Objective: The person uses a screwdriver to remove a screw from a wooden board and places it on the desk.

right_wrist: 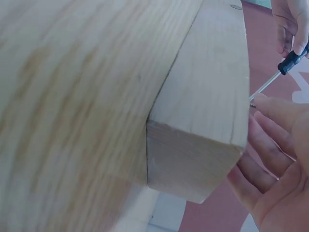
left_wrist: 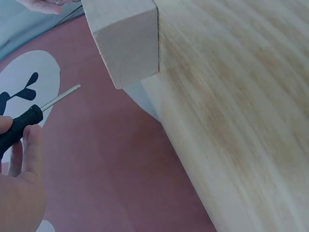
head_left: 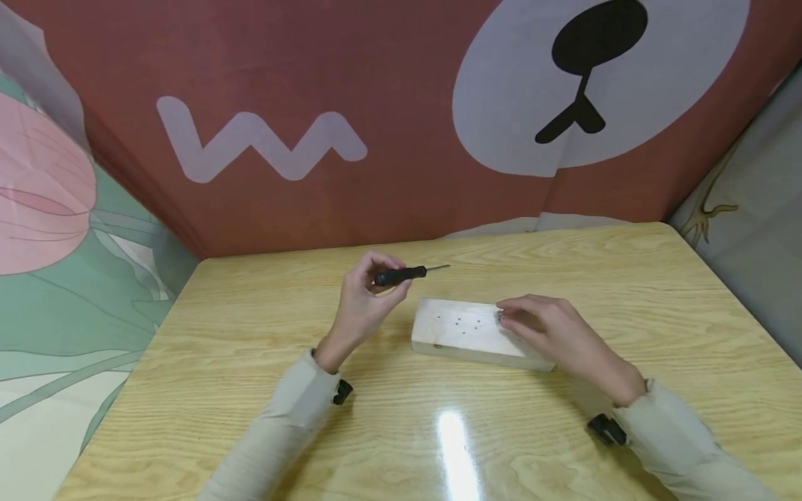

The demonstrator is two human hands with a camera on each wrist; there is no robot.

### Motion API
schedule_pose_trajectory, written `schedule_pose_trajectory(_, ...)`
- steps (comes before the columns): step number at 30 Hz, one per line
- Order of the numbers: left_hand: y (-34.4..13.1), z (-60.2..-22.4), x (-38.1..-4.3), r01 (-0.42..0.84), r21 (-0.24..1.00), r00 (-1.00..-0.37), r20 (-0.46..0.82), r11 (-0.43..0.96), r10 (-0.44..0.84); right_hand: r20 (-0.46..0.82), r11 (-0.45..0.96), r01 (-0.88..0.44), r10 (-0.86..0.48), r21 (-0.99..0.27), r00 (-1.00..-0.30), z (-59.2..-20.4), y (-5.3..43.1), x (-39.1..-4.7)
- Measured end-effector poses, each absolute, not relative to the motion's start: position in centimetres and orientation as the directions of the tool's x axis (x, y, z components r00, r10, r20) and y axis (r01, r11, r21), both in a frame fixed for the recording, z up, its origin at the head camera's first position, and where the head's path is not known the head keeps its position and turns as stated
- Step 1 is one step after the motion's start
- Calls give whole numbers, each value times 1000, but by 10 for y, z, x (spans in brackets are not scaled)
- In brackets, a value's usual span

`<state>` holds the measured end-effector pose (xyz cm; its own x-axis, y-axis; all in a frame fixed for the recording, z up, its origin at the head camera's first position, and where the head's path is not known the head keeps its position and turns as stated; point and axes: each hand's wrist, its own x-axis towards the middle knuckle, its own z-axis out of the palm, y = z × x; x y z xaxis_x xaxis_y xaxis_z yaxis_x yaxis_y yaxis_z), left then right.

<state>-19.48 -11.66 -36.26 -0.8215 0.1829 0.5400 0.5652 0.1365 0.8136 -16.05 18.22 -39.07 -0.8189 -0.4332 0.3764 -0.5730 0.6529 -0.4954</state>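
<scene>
My left hand (head_left: 363,303) grips a screwdriver (head_left: 401,275) by its black handle, raised over the table. The thin metal shaft points right, toward the other hand. Below and to the right lies a pale wooden block (head_left: 447,336), with several small dark holes or marks on its top face. At the block's right part, my right hand (head_left: 557,330) pinches a tiny metal piece that looks like a screw (right_wrist: 252,105) between thumb and forefinger. Its other fingers are loosely spread beside the block in the right wrist view. Part of the block's right end is hidden under this hand.
The block lies on a light wood-grain table (head_left: 250,313). A red-brown cloth (head_left: 401,202) with a cartoon face hangs along the far edge, and patterned cloths stand at the left and right sides. Dark wrist cameras (head_left: 606,430) sit under the sleeves.
</scene>
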Motion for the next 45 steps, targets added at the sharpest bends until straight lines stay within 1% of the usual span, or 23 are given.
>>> schedule_pose_trajectory(8,-120,-365,-195,561,816,-825,536,141,178,325,683,-518,-404,-515,-855,-393,178,-161)
schedule_pose_trajectory(12,-121,-365,-195,558,818,-827,533,143,176,319,697,-511,-400,-503,-859,-392,177,-162)
schedule_pose_trajectory(27,-124,-366,-195,551,824,-831,528,133,173,342,713,-530,-408,-459,-846,-389,176,-161)
schedule_pose_trajectory(37,-128,-368,-194,541,828,-839,517,149,170,416,685,-594,-436,-422,-798,-390,177,-161)
schedule_pose_trajectory(41,-130,-368,-194,535,830,-843,512,159,166,415,691,-593,-437,-412,-798,-390,178,-160)
schedule_pose_trajectory(45,-132,-369,-193,526,834,-849,504,166,160,430,676,-599,-430,-429,-793,-385,179,-160)
